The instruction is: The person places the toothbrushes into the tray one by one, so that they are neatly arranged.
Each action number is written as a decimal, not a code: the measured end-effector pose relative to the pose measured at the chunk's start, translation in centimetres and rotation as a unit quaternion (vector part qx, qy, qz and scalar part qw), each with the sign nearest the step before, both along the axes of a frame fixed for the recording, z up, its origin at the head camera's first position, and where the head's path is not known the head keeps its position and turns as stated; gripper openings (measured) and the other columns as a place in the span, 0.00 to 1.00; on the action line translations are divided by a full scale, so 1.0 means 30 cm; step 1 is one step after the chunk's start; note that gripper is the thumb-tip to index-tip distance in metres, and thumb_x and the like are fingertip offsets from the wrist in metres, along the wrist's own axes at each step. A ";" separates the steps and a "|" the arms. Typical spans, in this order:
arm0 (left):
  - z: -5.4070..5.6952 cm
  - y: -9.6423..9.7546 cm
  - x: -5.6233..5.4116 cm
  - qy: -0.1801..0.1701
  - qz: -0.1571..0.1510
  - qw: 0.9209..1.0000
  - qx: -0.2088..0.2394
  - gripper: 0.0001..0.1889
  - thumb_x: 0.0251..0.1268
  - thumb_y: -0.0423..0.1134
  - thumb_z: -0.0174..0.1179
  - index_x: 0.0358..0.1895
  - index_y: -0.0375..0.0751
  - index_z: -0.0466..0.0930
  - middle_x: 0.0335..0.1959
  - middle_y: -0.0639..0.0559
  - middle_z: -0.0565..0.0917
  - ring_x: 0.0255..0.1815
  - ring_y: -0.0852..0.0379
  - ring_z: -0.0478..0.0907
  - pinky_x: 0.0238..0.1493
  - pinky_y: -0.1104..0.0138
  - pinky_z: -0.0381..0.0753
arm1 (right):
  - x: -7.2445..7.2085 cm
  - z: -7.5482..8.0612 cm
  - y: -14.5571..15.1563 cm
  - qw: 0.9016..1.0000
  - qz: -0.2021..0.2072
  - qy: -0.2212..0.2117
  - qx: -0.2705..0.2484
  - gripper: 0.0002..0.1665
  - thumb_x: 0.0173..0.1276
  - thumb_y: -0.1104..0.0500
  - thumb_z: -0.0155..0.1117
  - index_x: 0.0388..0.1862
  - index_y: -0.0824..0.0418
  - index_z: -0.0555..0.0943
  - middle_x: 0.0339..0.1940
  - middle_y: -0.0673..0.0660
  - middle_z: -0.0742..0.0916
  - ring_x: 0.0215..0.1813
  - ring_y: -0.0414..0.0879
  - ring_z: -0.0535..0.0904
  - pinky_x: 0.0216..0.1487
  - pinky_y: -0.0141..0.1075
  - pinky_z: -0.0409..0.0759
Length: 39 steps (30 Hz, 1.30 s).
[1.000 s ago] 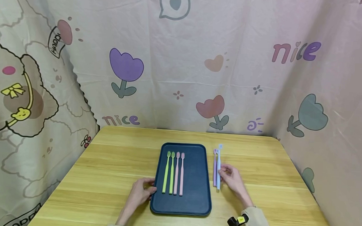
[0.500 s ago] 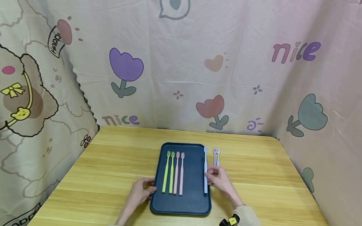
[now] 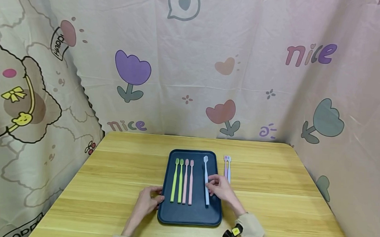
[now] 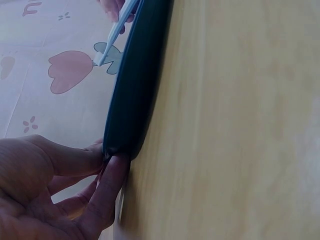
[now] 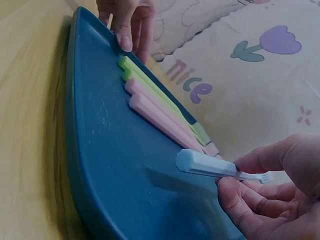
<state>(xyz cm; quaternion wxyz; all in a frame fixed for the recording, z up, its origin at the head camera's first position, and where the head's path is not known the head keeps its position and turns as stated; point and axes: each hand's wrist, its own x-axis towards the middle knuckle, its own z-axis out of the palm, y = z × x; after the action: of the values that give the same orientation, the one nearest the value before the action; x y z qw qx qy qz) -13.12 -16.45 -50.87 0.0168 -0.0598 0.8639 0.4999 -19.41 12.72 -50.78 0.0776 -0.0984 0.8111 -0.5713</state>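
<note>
The largest item is a pale printed curtain (image 3: 185,73), hung behind the table and along both sides, with flowers, hearts and lettering. Next is the wooden table (image 3: 119,165), its grain clearly visible. On it lies a dark blue tray (image 3: 189,216) with rounded corners and a raised rim; clock positions below are read from its centre, 12 o'clock being away from the person. The left hand (image 3: 148,202) pinches the tray's rim between 8 and 9 o'clock, thumb on the edge, fingers against the outside wall. The right hand (image 3: 220,187) reaches in from 4 o'clock, thumb and fingers closed together on the handle of a blue brush (image 3: 206,178). The right sleeve (image 3: 253,232) is beige; a black strap (image 3: 231,234) with a yellow patch sits at that wrist. The held brush is over the tray's 3 o'clock side, head toward 1 o'clock, handle end toward 4, raised clear with its shadow beneath. Two green brushes (image 3: 174,180) lie on the tray's 9 o'clock side, and two pink brushes (image 3: 190,184) lie beside them, nearer the centre; all four heads point to 12. Outside the tray at 2 o'clock, a purple brush (image 3: 225,168) and another blue one (image 3: 229,170) lie side by side, partly hidden by the right hand.
</note>
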 end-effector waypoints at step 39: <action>-0.006 -0.004 -0.001 0.008 -0.009 1.000 0.008 0.19 0.58 0.23 0.67 0.54 0.28 0.83 0.42 0.40 0.86 0.25 0.57 0.79 0.21 0.69 0.82 | -0.012 -0.029 -0.098 0.999 0.009 -0.006 0.036 0.19 0.63 0.66 0.68 0.50 0.75 0.78 0.26 0.59 0.87 0.20 0.42 0.81 0.23 0.35 0.84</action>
<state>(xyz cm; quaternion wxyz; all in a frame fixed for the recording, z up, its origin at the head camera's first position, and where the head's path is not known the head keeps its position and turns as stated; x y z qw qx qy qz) -13.14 -16.57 -51.05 0.0149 -0.0478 0.8604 0.5072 -19.78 9.79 -51.64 0.0910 -0.0991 0.8297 -0.5417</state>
